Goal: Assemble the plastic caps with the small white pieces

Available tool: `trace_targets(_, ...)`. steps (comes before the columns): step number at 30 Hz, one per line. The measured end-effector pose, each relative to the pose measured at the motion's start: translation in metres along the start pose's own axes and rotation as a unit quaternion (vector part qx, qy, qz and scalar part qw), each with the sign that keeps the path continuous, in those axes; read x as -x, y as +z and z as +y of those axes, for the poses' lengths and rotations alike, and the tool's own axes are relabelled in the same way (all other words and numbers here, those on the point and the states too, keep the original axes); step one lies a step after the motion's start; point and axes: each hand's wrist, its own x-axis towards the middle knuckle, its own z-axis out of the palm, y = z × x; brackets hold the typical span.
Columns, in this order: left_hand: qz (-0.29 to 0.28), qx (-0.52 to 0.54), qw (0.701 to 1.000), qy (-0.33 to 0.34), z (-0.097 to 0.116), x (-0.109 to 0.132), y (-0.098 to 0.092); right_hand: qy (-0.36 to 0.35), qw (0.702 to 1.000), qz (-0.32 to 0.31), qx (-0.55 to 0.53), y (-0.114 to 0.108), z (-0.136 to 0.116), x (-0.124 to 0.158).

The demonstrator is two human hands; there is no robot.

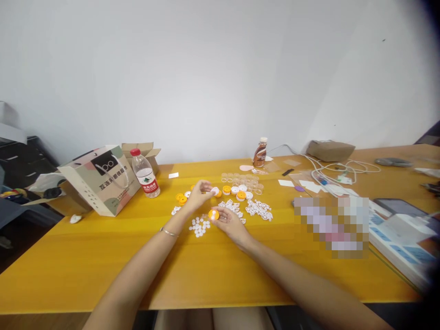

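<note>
My left hand (198,195) is closed in a pinch on a white round cap (215,190). Just below and to the right, my right hand (232,224) grips an orange round cap (213,214) with a pale piece at its middle. Small white discs (199,227) lie scattered below the hands. White openwork pieces (258,209) are heaped to the right, partly behind my right hand. Orange and white round caps (241,196) stand grouped beyond the hands, with clear rings (237,177) behind them. More orange caps (181,199) lie left of my left hand.
On the left stand a paper bag (110,181), a water bottle (146,176) and a cardboard box (151,156). A brown drink bottle (260,153) is at the back. White cables (314,167), paper cards (311,186) and a long printed box (398,247) occupy the right.
</note>
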Motion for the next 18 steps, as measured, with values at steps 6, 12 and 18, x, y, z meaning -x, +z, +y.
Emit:
trace_targets(6, -0.022, 0.301, 0.937, -0.176, 0.006, 0.048, -0.031, -0.027, 0.999, -0.017, 0.026, 0.003, 0.001, 0.001)
trace_targets(12, -0.001, 0.340, 0.914, -0.223, 0.001, 0.067, -0.033, -0.034, 0.999, -0.026, 0.032, 0.005, 0.001, 0.003)
trace_targets(18, -0.028, 0.205, 0.974, -0.090, 0.006, 0.073, -0.026, -0.025, 0.999, -0.032, 0.030, 0.002, 0.005, 0.000)
